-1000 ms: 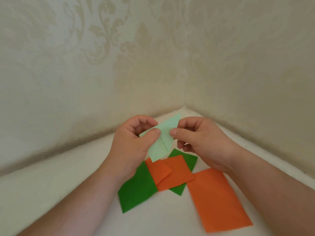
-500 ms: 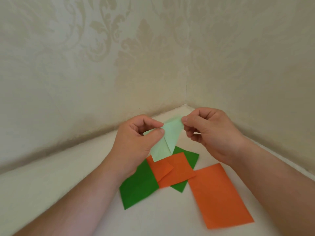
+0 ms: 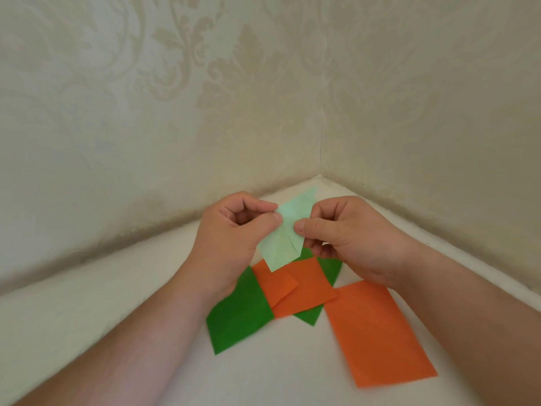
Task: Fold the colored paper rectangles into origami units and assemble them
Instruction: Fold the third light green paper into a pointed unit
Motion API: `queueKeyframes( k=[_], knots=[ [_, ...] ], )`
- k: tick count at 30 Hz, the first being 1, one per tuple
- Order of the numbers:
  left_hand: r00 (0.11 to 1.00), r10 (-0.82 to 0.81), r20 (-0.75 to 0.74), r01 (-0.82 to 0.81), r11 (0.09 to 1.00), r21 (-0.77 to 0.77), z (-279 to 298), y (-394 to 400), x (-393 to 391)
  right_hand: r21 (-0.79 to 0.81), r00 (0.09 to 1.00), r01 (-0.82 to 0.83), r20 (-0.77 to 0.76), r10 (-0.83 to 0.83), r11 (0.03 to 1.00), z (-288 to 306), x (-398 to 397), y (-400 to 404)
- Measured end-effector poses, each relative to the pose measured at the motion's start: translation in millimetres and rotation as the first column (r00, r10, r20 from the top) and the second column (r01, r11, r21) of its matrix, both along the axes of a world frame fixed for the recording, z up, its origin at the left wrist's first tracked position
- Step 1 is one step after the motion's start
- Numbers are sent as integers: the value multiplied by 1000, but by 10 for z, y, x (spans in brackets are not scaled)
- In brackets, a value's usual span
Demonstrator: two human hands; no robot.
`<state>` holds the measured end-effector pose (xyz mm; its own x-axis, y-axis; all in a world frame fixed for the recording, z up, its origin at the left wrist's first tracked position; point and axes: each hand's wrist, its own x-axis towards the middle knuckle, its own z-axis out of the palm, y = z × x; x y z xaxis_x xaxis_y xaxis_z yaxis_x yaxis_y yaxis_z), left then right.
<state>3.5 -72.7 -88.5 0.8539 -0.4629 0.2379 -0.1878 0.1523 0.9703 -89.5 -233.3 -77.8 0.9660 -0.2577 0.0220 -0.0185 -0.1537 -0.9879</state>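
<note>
I am holding the pale green unit point(image 3: 282, 235) up off the counter point(image 3: 87, 312), in the far corner where the two papered walls point(image 3: 175, 112) meet. My left hand point(image 3: 231, 244) is pinching its left edge between thumb and forefinger. My right hand point(image 3: 348, 238) is pinching the right side lower down, near the middle crease.

Compared with half a second ago, my right grip has slid down from the unit's far tip to its right flank, and the far tip is now standing free between the hands. The unit has also turned a little, so its near point is hanging just over the orange piece point(image 3: 301, 288) below. I judge this as a regrip to run or sharpen a crease, not a fresh fold; the unit already shows diagonal flaps meeting at a centre line.

The rest of the paper is waiting flat on the counter: a dark green sheet point(image 3: 234, 317) at the left, a second green one point(image 3: 330, 268) poking out from under the orange piece, and a plain orange rectangle point(image 3: 380, 332) at the near right, apparently unfolded. So I am early in the task, with one unit in hand, several sheets left, and assembly not begun.
</note>
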Motion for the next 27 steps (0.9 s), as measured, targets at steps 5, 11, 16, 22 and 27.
queueKeyframes(
  k=[5, 11, 16, 22, 27],
  knots=[
    [999, 16, -38, -17, 999, -33, -1, 0, 18, -19, 996, -81, -26, 81, 997, -10, -20, 8],
    [996, 43, -76, -44, 999, -18, -18, -9, 38, -105, 998, -62, -6, 62, 993, -54, 11, -12],
    [999, 20, -33, -21, 1000, -23, -23, 4, 31, -116, 999, -40, 11, 42, 992, -73, 17, -37],
    [995, -5, 99, 5, 1000, -1, -31, 21, 13, -74, 999, -34, 26, 36, 997, -70, 18, -58],
    [988, -18, 155, 16, 1000, 14, -30, 15, -18, -54, 998, -49, 44, 52, 997, -62, 10, -42]
  ],
)
